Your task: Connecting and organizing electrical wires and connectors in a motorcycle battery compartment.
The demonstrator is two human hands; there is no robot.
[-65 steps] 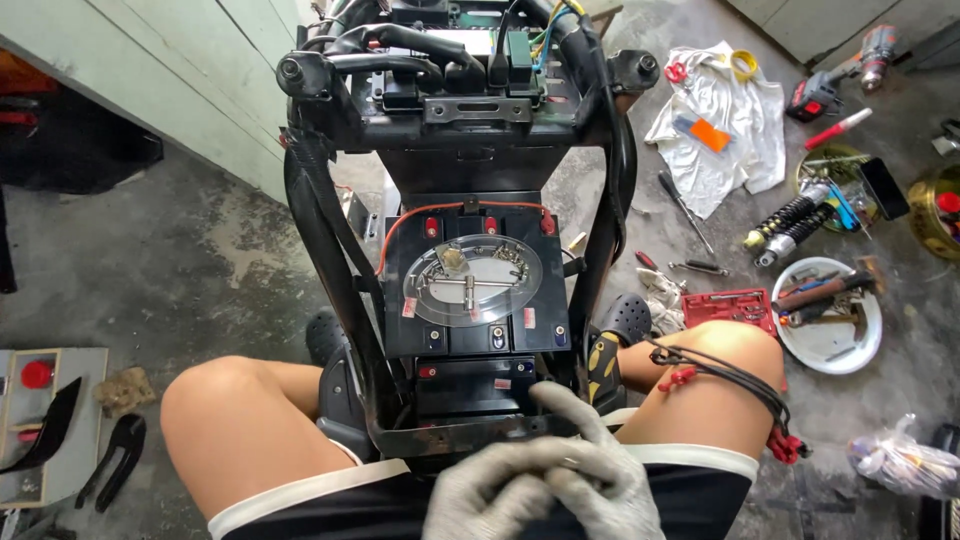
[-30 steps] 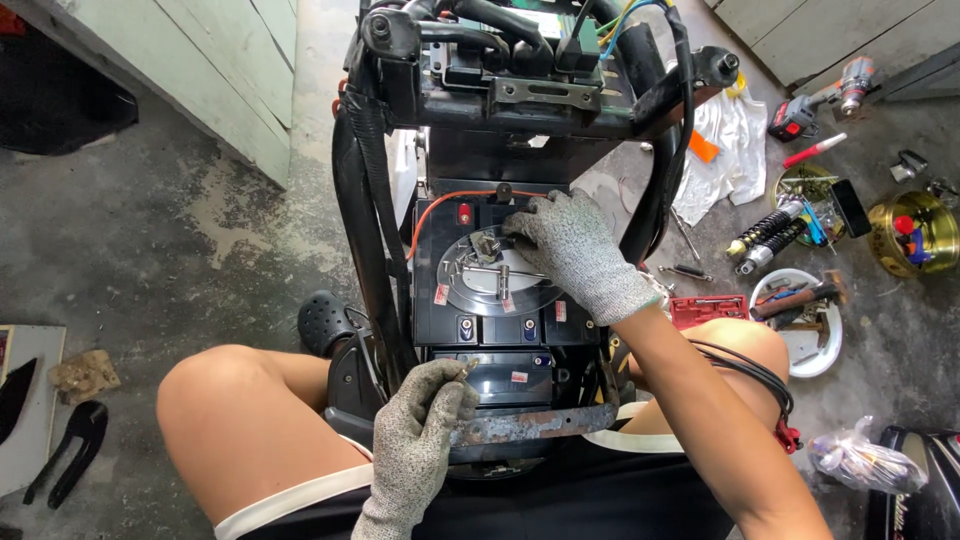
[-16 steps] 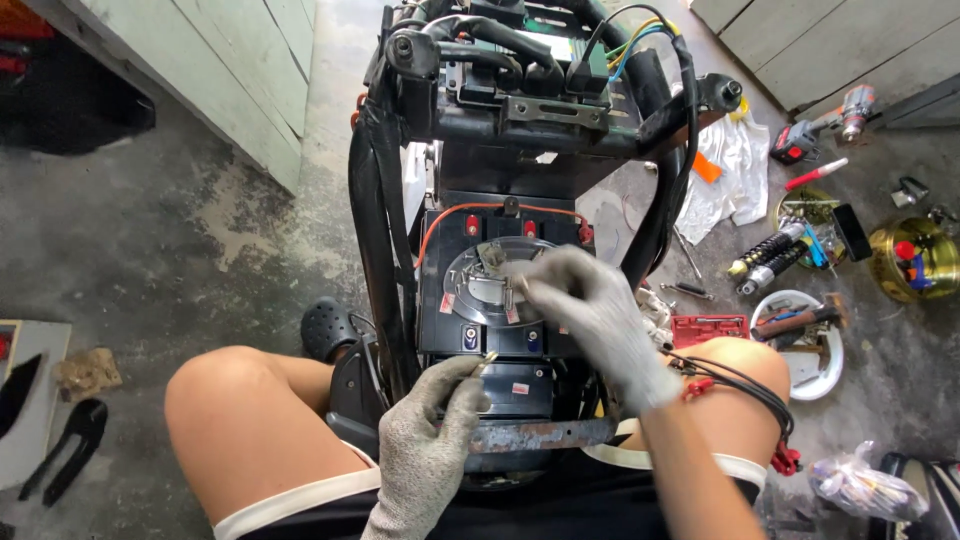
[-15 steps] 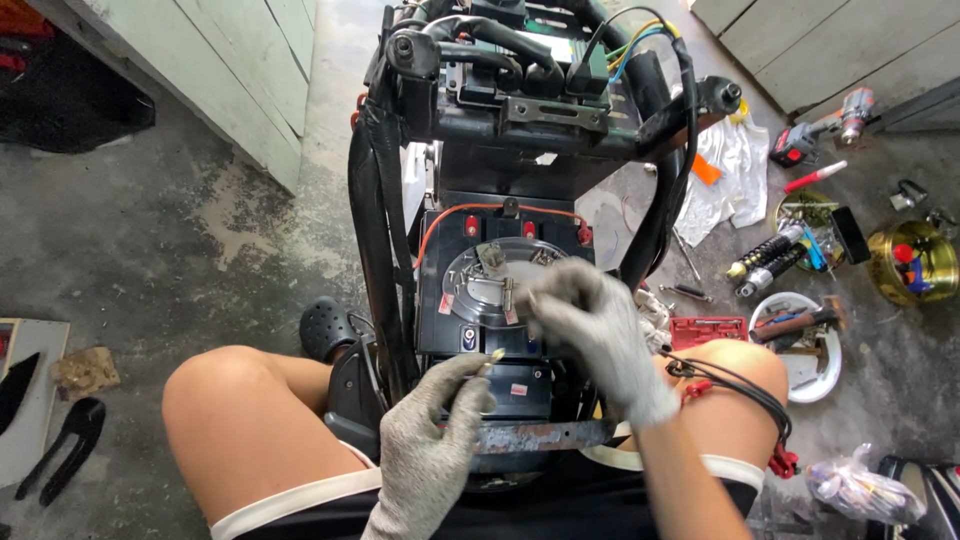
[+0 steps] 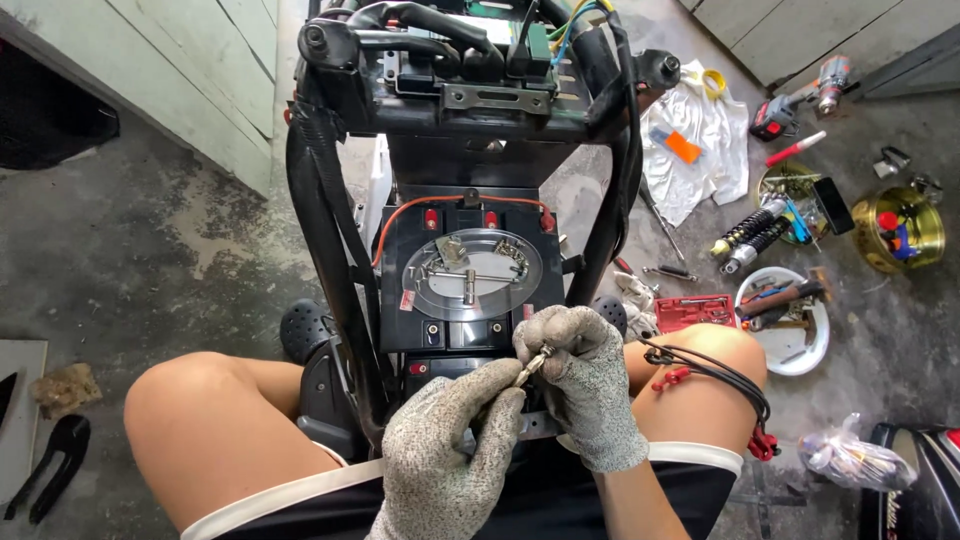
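Small bolt being pinched between gloved right hand and left hand, at black frame near edge, above round plate.

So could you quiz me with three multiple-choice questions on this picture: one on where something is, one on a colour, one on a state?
1. Where does the red tool case lie?
A. on the floor by the knee on the person's right
B. on the round metal plate
C. by the green wall

2. What colour are the gloves?
A. orange
B. speckled grey
C. blue

3. What are the two hands doing?
A. resting on the knees
B. pressing on the plate
C. holding a small metal part between them

Answers: 1 A, it lies on the concrete beside that knee. 2 B, both gloves are grey-flecked knit. 3 C, the left hand and right hand meet at the small metal part.
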